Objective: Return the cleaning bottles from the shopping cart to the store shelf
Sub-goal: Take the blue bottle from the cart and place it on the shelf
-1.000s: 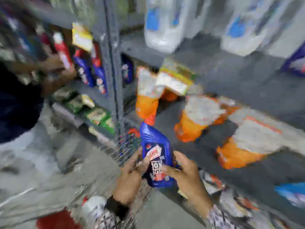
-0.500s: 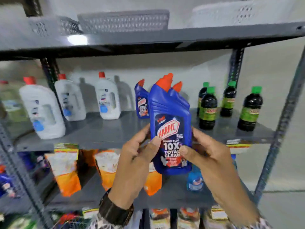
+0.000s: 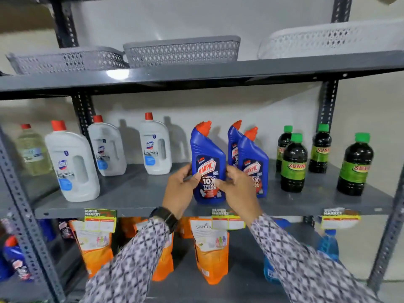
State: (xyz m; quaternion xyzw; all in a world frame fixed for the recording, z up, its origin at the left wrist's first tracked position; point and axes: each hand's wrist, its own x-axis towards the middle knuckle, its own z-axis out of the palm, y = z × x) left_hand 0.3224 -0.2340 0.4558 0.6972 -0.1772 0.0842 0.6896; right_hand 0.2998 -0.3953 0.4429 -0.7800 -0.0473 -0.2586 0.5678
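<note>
A blue Harpic bottle [image 3: 207, 158] with an orange cap stands upright on the grey middle shelf [image 3: 140, 193]. My left hand [image 3: 180, 190] grips its left side and my right hand [image 3: 237, 191] grips its right side, thumbs across the label. Its base appears to rest on the shelf, near the front edge. Two more blue Harpic bottles [image 3: 253, 162] stand just to its right, partly hidden behind my right hand. The shopping cart is out of view.
White Domex bottles [image 3: 72, 165] stand to the left, dark green-capped Sunny bottles [image 3: 293, 165] to the right. Grey and white baskets [image 3: 181, 51] sit on the top shelf. Orange refill pouches [image 3: 209, 248] and a blue spray bottle [image 3: 328, 246] fill the lower shelf. Perforated steel uprights frame the rack.
The view swung up from the cart to the rack. Both hands carried the blue bottle forward and down onto the middle shelf, left of the other two Harpic bottles.
</note>
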